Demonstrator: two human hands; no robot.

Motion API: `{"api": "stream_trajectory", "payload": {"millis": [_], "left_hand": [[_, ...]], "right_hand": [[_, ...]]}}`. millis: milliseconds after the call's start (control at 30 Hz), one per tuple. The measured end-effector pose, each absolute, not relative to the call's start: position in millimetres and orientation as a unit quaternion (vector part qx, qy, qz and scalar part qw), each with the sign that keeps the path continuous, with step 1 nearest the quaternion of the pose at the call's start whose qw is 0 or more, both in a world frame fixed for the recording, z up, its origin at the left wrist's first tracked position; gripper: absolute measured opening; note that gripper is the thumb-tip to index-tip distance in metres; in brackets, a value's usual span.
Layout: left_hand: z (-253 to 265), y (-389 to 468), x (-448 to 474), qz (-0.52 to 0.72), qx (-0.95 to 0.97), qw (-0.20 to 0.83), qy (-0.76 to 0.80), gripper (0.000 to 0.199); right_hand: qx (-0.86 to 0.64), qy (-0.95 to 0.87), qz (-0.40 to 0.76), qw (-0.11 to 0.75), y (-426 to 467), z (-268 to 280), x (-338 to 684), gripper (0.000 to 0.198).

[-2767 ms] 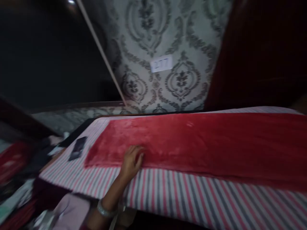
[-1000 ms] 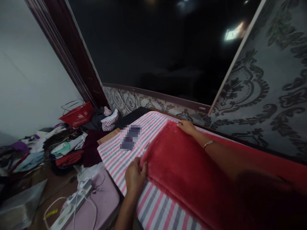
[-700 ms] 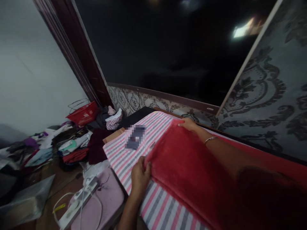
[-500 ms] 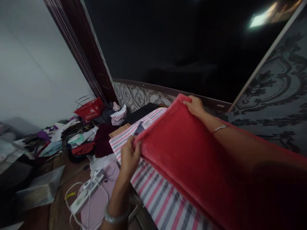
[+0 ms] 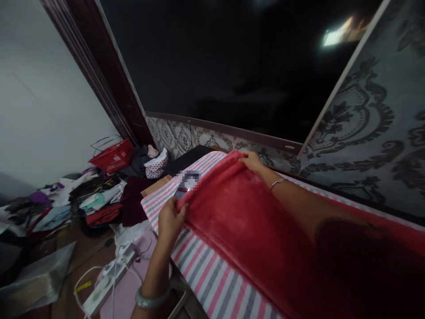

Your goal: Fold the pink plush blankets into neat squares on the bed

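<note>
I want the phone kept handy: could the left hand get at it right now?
Probably, yes: much of the phone shows just beyond the left hand. That hand pinches the red cloth, though, so it would likely need to let go first.

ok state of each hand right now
Left hand: closed, holding the near corner of the red cloth.
Right hand: closed, holding the red cloth's far corner.

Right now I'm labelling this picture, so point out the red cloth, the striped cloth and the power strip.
Red cloth [image 5: 237, 215], head view: its upper surface.
Striped cloth [image 5: 212, 271], head view: bare near side.
Power strip [image 5: 106, 283], head view: its middle.
</note>
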State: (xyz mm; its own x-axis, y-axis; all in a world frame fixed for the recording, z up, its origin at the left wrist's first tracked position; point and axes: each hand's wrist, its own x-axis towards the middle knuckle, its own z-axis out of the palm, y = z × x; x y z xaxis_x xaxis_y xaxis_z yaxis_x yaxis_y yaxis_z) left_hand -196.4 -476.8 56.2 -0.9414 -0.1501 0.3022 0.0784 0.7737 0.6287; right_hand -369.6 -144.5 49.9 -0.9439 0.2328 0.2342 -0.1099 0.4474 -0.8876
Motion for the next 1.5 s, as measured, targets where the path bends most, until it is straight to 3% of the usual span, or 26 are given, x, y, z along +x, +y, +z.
{"api": "stream_trajectory", "payload": {"millis": [267,433,633,767,1000,1167,1300,1433,1500], "left_hand": [[88.3,-395.7,-97.7,-0.346,-0.299,0.283,-0.843,0.019],[59.2,-323.3,-41.8,-0.301,-0.457,0.204,-0.811,0.036],[30.9,-283.2,-27.2,-0.211,-0.526,0.113,-0.816,0.033],[39.0,-284.7,-27.3,-0.234,-0.514,0.099,-0.819,0.031],[43.8,-266.1,-4.1,-0.275,-0.498,0.161,-0.806,0.037],[22.4,-234.0,16.1,-0.179,-0.547,0.113,-0.81,0.018],[23.7,-233.1,23.4,-0.19,-0.553,0.093,-0.806,0.024],[59.4,-263.4,15.9,-0.302,-0.612,-0.01,-0.731,0.023],[75.5,-289.9,0.6,-0.38,-0.58,0.014,-0.721,0.02]], "right_hand": [[-0.088,-0.755,0.614,0.211,-75.5,73.8,-303.7,0.02],[-0.141,-0.7,0.659,0.237,-21.6,63.9,-221.7,0.034],[-0.19,-0.669,0.693,0.188,5.6,39.0,-158.5,0.039],[-0.193,-0.675,0.686,0.189,2.5,32.2,-159.3,0.037],[-0.231,-0.724,0.591,0.27,29.8,43.6,-158.5,0.02],[-0.291,-0.78,0.483,0.271,59.5,27.3,-124.6,0.021],[-0.309,-0.83,0.391,0.249,62.2,14.8,-114.2,0.035],[-0.288,-0.876,0.304,0.241,58.4,25.8,-117.5,0.058],[-0.254,-0.899,0.268,0.236,57.0,35.6,-121.2,0.063]]}}
